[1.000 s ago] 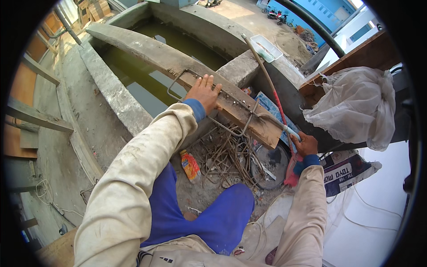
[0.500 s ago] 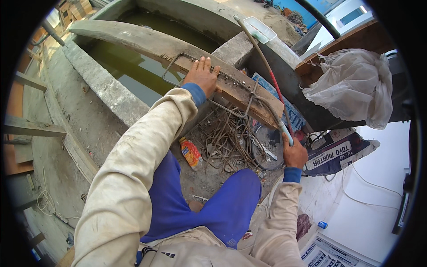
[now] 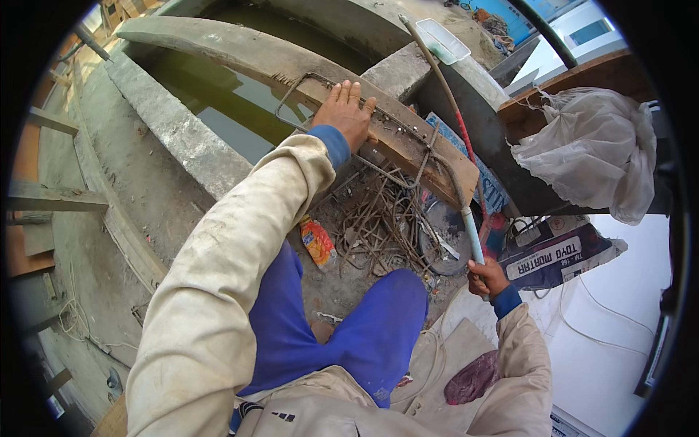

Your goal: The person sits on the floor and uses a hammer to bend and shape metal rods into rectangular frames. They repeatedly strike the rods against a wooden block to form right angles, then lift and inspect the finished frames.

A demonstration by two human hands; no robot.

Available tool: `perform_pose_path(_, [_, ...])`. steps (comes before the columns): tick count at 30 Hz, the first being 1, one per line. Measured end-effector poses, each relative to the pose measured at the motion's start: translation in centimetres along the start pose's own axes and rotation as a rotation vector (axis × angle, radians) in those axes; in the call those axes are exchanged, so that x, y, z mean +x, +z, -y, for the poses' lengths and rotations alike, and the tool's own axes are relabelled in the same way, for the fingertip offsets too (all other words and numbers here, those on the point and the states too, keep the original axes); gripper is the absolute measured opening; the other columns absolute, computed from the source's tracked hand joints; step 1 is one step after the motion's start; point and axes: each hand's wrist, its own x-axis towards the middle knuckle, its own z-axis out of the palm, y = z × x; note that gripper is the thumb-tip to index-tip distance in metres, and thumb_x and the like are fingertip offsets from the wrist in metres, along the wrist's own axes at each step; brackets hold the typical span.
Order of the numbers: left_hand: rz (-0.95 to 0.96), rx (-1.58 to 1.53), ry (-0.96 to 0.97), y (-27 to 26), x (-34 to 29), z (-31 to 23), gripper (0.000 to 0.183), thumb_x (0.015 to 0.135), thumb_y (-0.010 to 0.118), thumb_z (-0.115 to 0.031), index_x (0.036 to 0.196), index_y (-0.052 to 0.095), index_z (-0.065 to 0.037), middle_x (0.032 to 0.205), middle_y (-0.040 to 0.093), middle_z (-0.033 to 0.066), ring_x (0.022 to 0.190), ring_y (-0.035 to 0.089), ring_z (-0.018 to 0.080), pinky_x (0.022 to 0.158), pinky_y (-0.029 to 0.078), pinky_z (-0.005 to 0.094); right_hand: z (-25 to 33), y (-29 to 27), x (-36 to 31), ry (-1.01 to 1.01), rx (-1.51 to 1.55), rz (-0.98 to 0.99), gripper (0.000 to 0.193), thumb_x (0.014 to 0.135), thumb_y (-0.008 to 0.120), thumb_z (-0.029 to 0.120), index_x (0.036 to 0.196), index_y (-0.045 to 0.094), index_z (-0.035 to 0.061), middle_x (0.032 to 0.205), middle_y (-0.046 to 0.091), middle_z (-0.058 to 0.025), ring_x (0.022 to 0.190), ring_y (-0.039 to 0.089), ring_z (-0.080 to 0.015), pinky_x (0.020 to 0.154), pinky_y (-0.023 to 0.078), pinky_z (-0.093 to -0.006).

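Note:
My left hand (image 3: pixel 346 115) lies flat, fingers stretched out, on a bent steel rod frame (image 3: pixel 309 75) that rests on a thick wooden plank (image 3: pixel 386 146). The frame's near side hangs past the plank's edge. In my closed right hand (image 3: pixel 488 279) is the light-blue sleeve of a rebar bending bar (image 3: pixel 472 231). Its dark far end curves up to the plank's end and meets the rod there. Small nails or pegs dot the wood around that end. Under the plank lies a tangled heap of steel rods (image 3: pixel 378 215).
Beyond the plank is a concrete basin (image 3: pixel 175 131) of green water. A long rod with a red section (image 3: pixel 462 127) leans beside the plank's end, near a white plastic tray (image 3: pixel 444 40). Right of it are a plastic bag (image 3: pixel 590 149) and a dark printed sack (image 3: pixel 561 255). An orange wrapper (image 3: pixel 317 242) lies near my knees.
My right hand has moved down toward me and slightly right, and more of the light-blue sleeve shows above it. My left hand stays on the rod frame. The whole view has shifted slightly.

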Motion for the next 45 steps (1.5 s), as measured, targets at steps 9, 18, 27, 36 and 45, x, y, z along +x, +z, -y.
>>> perform_pose_path(9, [-0.021, -0.077, 0.0, 0.2, -0.1, 0.1, 0.077, 0.094, 0.063, -0.054, 0.155, 0.041, -0.013, 0.16, 0.035, 0.026, 0.151, 0.031, 0.0399, 0.125, 0.02, 0.0466, -5.5, 22.3, 2.8, -0.118, 0.482, -0.419, 0.029, 0.092, 0.074, 0.023, 0.081, 0.053, 0.0064, 0.054, 0.047, -0.0024, 0.037, 0.04, -0.0101, 0.035, 0.03, -0.0256])
perform_pose_path(18, [0.023, -0.116, -0.055, -0.6, -0.2, 0.0, 0.082, 0.092, 0.06, -0.062, 0.157, 0.038, -0.016, 0.161, 0.033, 0.0243, 0.152, 0.029, 0.0375, 0.124, 0.022, 0.0504, -4.3, 28.6, 7.0, -0.216, 0.563, -0.424, 0.031, 0.096, 0.066, 0.024, 0.074, 0.05, 0.0084, 0.051, 0.047, -0.0014, 0.037, 0.041, -0.0116, 0.038, 0.035, -0.0294])
perform_pose_path(27, [-0.154, -0.164, -0.009, -1.7, -2.6, -1.5, 0.075, 0.095, 0.064, -0.054, 0.153, 0.043, -0.012, 0.165, 0.03, 0.0154, 0.152, 0.027, 0.0392, 0.119, 0.03, 0.0535, -10.8, 25.4, 2.6, -0.51, 0.799, -0.498, 0.034, 0.097, 0.066, 0.023, 0.072, 0.047, 0.0099, 0.048, 0.044, -0.0029, 0.034, 0.038, -0.0131, 0.036, 0.033, -0.0307])
perform_pose_path(36, [0.623, -0.529, 0.404, -4.8, -0.1, -1.1, 0.021, 0.1, 0.06, -0.025, 0.098, 0.073, -0.009, 0.074, 0.069, 0.0086, 0.074, 0.067, 0.029, 0.074, 0.054, 0.0371, -14.2, 23.1, 1.3, -0.387, 0.838, -0.483, 0.031, 0.096, 0.068, 0.023, 0.076, 0.05, 0.0063, 0.052, 0.047, -0.0039, 0.037, 0.041, -0.013, 0.038, 0.035, -0.0305])
perform_pose_path(45, [0.386, -0.522, 0.395, -10.7, 2.0, -0.3, 0.022, 0.104, 0.055, -0.022, 0.1, 0.07, -0.007, 0.074, 0.06, 0.0062, 0.069, 0.056, 0.0145, 0.072, 0.05, 0.0323, -14.9, 23.4, -0.8, -0.418, 0.696, -0.465, 0.034, 0.096, 0.07, 0.026, 0.075, 0.054, 0.0041, 0.053, 0.051, -0.0046, 0.038, 0.045, -0.0115, 0.037, 0.034, -0.0279])
